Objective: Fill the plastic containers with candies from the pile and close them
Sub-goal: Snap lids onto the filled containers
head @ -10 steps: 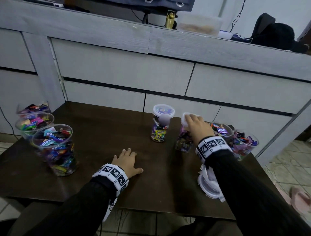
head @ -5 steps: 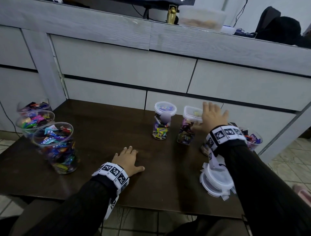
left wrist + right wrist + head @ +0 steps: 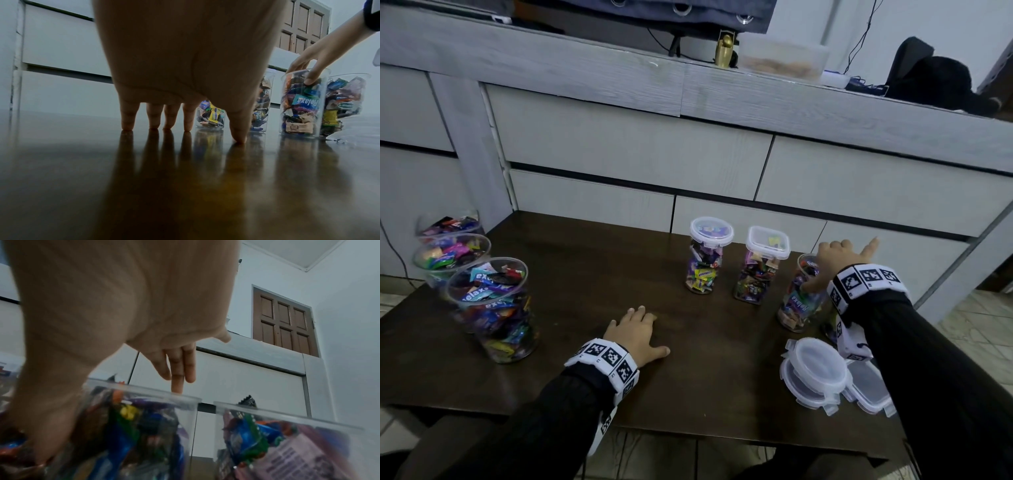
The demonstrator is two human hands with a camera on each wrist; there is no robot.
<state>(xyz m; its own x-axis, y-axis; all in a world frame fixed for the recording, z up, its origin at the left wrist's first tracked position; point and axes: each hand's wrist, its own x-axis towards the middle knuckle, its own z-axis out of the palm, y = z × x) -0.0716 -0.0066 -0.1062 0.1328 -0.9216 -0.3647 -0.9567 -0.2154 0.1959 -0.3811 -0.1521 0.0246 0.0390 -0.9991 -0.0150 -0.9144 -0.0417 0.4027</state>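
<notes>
Two candy-filled plastic containers stand closed on the dark table [image 3: 585, 267]: one with a round lid [image 3: 705, 263], one with a square lid [image 3: 756, 274]. Right of them is an open container [image 3: 796, 303] full of wrapped candies. My right hand [image 3: 822, 267] grips its top from above, fingers on the far rim, thumb down the near side, little finger sticking out. In the left wrist view the thumb [image 3: 310, 80] lies over the candies. A second open container [image 3: 345, 100] stands just beyond, mostly hidden by my right arm in the head view. My left hand [image 3: 650, 334] rests flat, holding nothing.
Three large clear cups of candy stand at the table's left edge, the nearest one [image 3: 493, 308] the biggest. Loose lids, round [image 3: 815, 370] and square [image 3: 869, 387], lie near the front right corner. A grey cabinet [image 3: 619, 144] backs the table.
My right hand has left the square-lidded container and moved right onto the open one. The left hand has stayed flat on the table.
</notes>
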